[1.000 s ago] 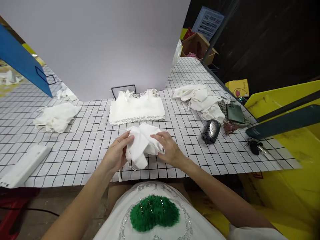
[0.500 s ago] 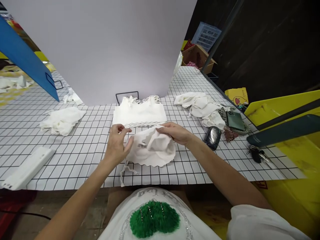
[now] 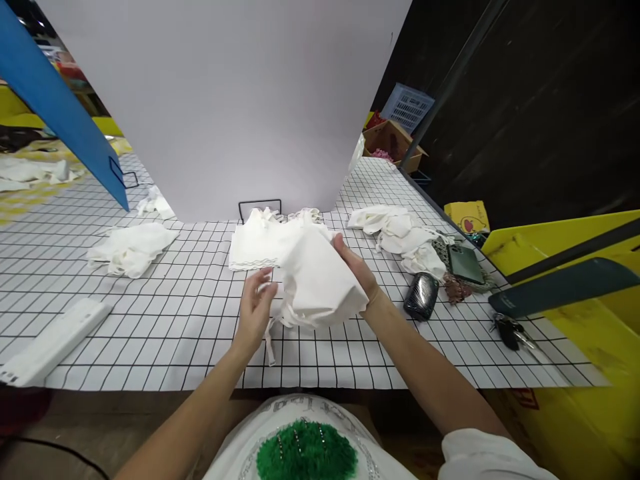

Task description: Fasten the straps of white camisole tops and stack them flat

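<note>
A white strappy top (image 3: 320,280) is bunched and raised just over the gridded tabletop, a thin strap dangling from its lower left. My right hand (image 3: 359,270) grips it along the right side, thumb on the upper edge and the other fingers hidden behind the cloth. Just left of the cloth is my left hand (image 3: 257,303), fingers curved and apart with nothing visible in them. Behind the raised top lies a neat stack of white tops (image 3: 255,247) with wavy hems toward me and straps at the far end, partly covered.
Crumpled white garments lie left (image 3: 133,248) and right (image 3: 400,230). A white power strip (image 3: 55,340) is at front left. At right are a black shiny case (image 3: 421,296), a dark green phone (image 3: 465,263) and keys (image 3: 513,332). A large white panel (image 3: 225,107) stands behind.
The top has been lifted and turned from lying spread near the table to a bunched, upright shape. My right hand has shifted to its right side; my left hand has moved slightly right.
</note>
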`<state>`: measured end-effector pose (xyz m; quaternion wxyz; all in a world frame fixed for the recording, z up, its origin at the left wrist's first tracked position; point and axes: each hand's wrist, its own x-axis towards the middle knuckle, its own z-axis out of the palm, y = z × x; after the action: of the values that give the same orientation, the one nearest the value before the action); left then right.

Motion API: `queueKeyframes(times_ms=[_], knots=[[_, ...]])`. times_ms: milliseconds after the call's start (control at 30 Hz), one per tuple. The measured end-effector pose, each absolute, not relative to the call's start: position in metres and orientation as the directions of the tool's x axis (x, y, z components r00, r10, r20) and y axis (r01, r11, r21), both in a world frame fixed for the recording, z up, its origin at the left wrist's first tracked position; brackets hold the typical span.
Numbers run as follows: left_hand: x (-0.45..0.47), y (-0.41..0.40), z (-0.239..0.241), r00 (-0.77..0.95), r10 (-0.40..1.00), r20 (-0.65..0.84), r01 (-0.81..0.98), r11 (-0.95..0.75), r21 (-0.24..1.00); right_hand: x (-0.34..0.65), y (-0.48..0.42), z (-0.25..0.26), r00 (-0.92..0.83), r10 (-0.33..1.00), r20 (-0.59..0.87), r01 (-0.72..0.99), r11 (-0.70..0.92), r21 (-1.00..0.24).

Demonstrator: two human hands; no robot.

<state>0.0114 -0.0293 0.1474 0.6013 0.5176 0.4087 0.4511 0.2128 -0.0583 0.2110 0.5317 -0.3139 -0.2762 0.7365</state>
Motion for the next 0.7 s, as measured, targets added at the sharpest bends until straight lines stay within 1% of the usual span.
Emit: queueKeyframes(times_ms=[33, 67, 100, 167, 200, 233, 267, 300, 333, 367, 400, 433, 467, 500, 533, 567, 600, 633, 667, 700], knots=[[0.013, -0.031, 0.152, 0.190, 0.981, 0.048, -0.123, -0.025, 0.992, 0.212, -0.058, 0.210, -0.247, 0.954, -0.172, -0.618, -0.292, -0.730], [0.014, -0.033, 0.156, 0.206, 0.975, 0.083, -0.130, -0.056, 0.990, 0.210, -0.057, 0.209, -0.264, 0.948, -0.177, -0.621, -0.308, -0.721], [0.017, -0.034, 0.160, 0.304, 0.950, 0.073, -0.150, -0.028, 0.988, 0.207, -0.056, 0.209, -0.284, 0.941, -0.184, -0.617, -0.326, -0.716], [0.023, -0.034, 0.167, 0.582, 0.813, -0.022, -0.188, 0.161, 0.969, 0.201, -0.055, 0.207, -0.298, 0.934, -0.198, -0.589, -0.343, -0.732], [0.025, -0.033, 0.170, 0.679, 0.731, -0.069, -0.192, 0.267, 0.944, 0.200, -0.055, 0.206, -0.276, 0.939, -0.203, -0.568, -0.330, -0.754], [0.026, -0.030, 0.173, 0.732, 0.673, -0.105, -0.194, 0.354, 0.915, 0.200, -0.056, 0.204, -0.229, 0.952, -0.204, -0.543, -0.299, -0.785], [0.026, -0.026, 0.176, 0.744, 0.656, -0.127, -0.211, 0.411, 0.887, 0.203, -0.057, 0.202, -0.159, 0.967, -0.198, -0.512, -0.252, -0.821], [0.025, -0.022, 0.180, 0.720, 0.681, -0.136, -0.246, 0.433, 0.867, 0.208, -0.059, 0.199, -0.071, 0.981, -0.181, -0.473, -0.193, -0.860], [0.022, -0.016, 0.184, 0.672, 0.729, -0.130, -0.288, 0.419, 0.861, 0.215, -0.061, 0.196, 0.017, 0.988, -0.154, -0.418, -0.133, -0.899], [0.019, -0.011, 0.190, 0.619, 0.778, -0.105, -0.323, 0.374, 0.869, 0.223, -0.063, 0.193, 0.070, 0.990, -0.127, -0.332, -0.097, -0.938], [0.016, -0.005, 0.196, 0.576, 0.815, -0.066, -0.335, 0.309, 0.890, 0.232, -0.065, 0.191, 0.084, 0.991, -0.101, -0.208, -0.082, -0.975], [0.014, 0.000, 0.204, 0.558, 0.829, -0.025, -0.308, 0.235, 0.922, 0.241, -0.067, 0.191, 0.082, 0.994, -0.073, -0.047, -0.069, -0.996], [0.012, 0.004, 0.211, 0.575, 0.818, 0.009, -0.241, 0.159, 0.958, 0.248, -0.068, 0.193, 0.086, 0.996, -0.031, 0.131, -0.042, -0.990], [0.013, 0.007, 0.220, 0.621, 0.783, 0.034, -0.145, 0.072, 0.987, 0.252, -0.068, 0.198, 0.093, 0.995, 0.026, 0.297, -0.002, -0.955], [0.015, 0.010, 0.229, 0.679, 0.732, 0.051, -0.045, -0.029, 0.999, 0.254, -0.066, 0.204, 0.091, 0.992, 0.092, 0.417, 0.046, -0.908], [0.017, 0.012, 0.238, 0.738, 0.672, 0.063, 0.039, -0.136, 0.990, 0.252, -0.063, 0.212, 0.074, 0.985, 0.158, 0.476, 0.104, -0.873], [0.021, 0.014, 0.246, 0.788, 0.611, 0.077, 0.091, -0.239, 0.967, 0.248, -0.059, 0.221, 0.026, 0.979, 0.203, 0.478, 0.167, -0.863], [0.023, 0.016, 0.255, 0.825, 0.558, 0.094, 0.112, -0.323, 0.940, 0.243, -0.054, 0.231, -0.068, 0.976, 0.207, 0.439, 0.216, -0.872], [0.025, 0.019, 0.263, 0.846, 0.522, 0.113, 0.111, -0.380, 0.918, 0.237, -0.049, 0.241, -0.187, 0.966, 0.180, 0.387, 0.241, -0.890], [0.024, 0.023, 0.270, 0.855, 0.504, 0.126, 0.105, -0.406, 0.908, 0.232, -0.043, 0.251, -0.284, 0.947, 0.150, 0.353, 0.248, -0.902]])
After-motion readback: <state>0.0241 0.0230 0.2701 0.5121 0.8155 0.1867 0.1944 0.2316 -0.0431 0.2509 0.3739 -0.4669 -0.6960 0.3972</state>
